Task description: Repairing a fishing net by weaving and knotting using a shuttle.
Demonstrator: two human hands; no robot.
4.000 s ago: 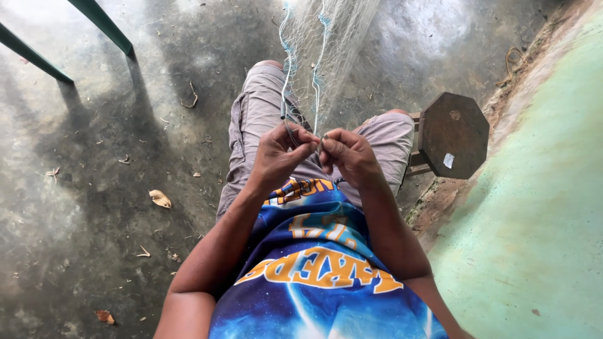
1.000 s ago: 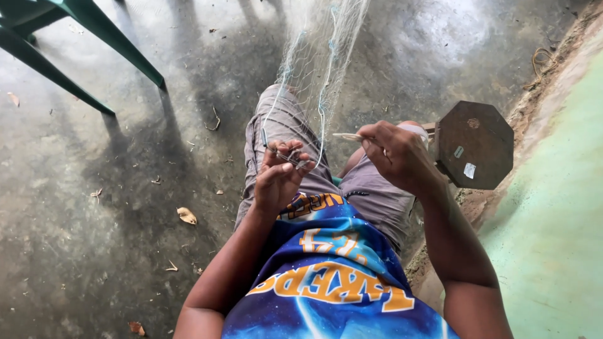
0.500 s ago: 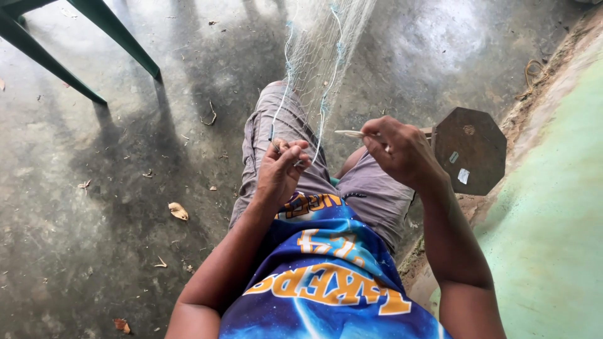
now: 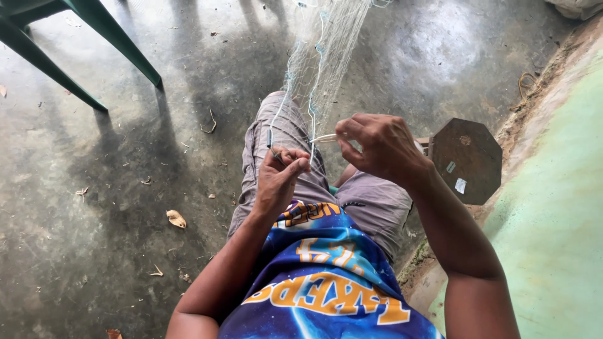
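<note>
My left hand [image 4: 279,179] pinches the pale fishing net [image 4: 323,56] over my lap. My right hand [image 4: 380,147] grips a thin netting needle [image 4: 323,137], just beside it, above grey shorts [image 4: 370,201].

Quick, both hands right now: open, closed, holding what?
Left hand: closed, pinching the fishing net strands.
Right hand: closed on a pale netting needle.

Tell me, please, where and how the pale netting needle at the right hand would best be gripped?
Probably at its rear end, pinched from above, as the right hand has it. The pale netting needle lies about level, its slim tip pointing toward the fishing net and the left hand, so a rear grip leaves the tip free among the mesh.
</note>
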